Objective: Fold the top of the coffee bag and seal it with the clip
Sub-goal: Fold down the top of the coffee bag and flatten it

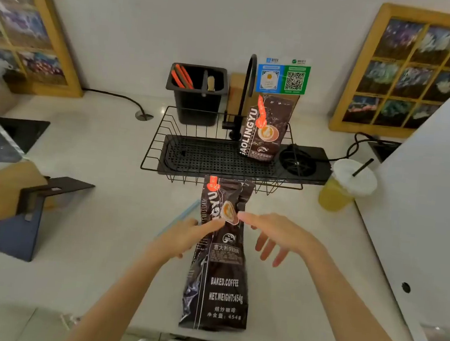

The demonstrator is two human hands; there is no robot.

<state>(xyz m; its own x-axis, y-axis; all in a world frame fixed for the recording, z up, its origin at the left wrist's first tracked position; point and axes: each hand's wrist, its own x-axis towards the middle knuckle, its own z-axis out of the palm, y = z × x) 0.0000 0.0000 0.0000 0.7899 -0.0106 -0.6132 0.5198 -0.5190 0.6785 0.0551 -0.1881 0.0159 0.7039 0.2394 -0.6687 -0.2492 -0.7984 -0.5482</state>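
Note:
A dark coffee bag (219, 267) lies flat on the white counter (108, 213), its top end pointing away from me toward the wire rack. My left hand (186, 235) rests at the bag's left edge near its middle, one finger stretched onto the bag. Just right of the bag, my right hand (275, 235) hovers with its fingers spread and its fingertip reaching the printed cup logo. Neither hand holds anything. A pale blue strip, possibly the clip (184, 214), lies on the counter left of the bag, partly hidden by my left hand.
Behind the bag is a black wire rack (160, 141) over a drip tray, with a second coffee bag (267, 130) standing in it, a black faucet (244, 97) and a black tool bin (197, 95). An iced drink cup (347, 186) and a white appliance (423, 205) stand at the right.

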